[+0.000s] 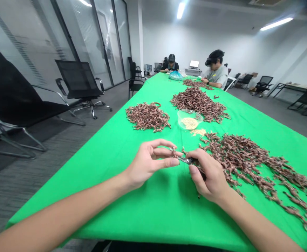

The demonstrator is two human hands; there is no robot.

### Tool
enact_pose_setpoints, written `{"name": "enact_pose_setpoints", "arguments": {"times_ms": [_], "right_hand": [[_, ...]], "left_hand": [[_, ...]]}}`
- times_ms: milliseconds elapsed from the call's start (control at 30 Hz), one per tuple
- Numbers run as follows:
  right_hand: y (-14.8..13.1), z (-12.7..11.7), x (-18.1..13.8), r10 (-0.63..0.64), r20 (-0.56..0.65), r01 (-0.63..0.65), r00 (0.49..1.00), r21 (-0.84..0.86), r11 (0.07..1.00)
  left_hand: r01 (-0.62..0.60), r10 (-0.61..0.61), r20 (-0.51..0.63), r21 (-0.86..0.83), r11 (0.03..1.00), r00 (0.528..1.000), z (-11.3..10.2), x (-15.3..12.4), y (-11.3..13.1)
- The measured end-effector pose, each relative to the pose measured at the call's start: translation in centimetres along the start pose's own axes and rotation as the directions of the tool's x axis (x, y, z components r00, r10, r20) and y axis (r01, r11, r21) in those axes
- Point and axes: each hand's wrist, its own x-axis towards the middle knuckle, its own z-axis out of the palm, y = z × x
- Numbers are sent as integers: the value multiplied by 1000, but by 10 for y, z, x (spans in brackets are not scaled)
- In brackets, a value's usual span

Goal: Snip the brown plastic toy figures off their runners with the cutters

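My left hand [149,161] hovers over the green tablecloth [132,206], thumb and fingers pinched on a small brown piece [173,151]. My right hand [210,175] is closed around a small metal tool [185,160] whose tip points at that piece. A long spread of brown pieces [250,157] lies just right of my right hand. A clear plastic bowl [189,119] holding pale yellow bits stands beyond my hands, with a few pale bits [198,132] spilled beside it.
Two more brown heaps [147,116] [199,101] lie farther up the table. Two people sit at the far end, one on the right side near another heap [195,83] and a blue bag [175,76]. Black chairs [80,84] stand left of the table.
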Motion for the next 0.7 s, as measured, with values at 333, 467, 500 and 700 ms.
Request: {"name": "enact_pose_setpoints", "arguments": {"times_ms": [333,467,500,700], "right_hand": [[1,2,-2,-27,-8,26,1000,-61,998],[0,2,-1,-32,-6,32,999,-88,996],[0,1,-1,-33,-5,32,999,-97,995],[-2,3,0,-14,5,15,1000,-141,990]], "left_hand": [[48,-48,2,-17,999,999,-1,0,-2],[54,-54,2,-2,999,999,-1,-1,-2],[54,-54,0,2,999,999,-1,-1,-2],[46,-45,-32,24,999,998,0,-1,-5]]}}
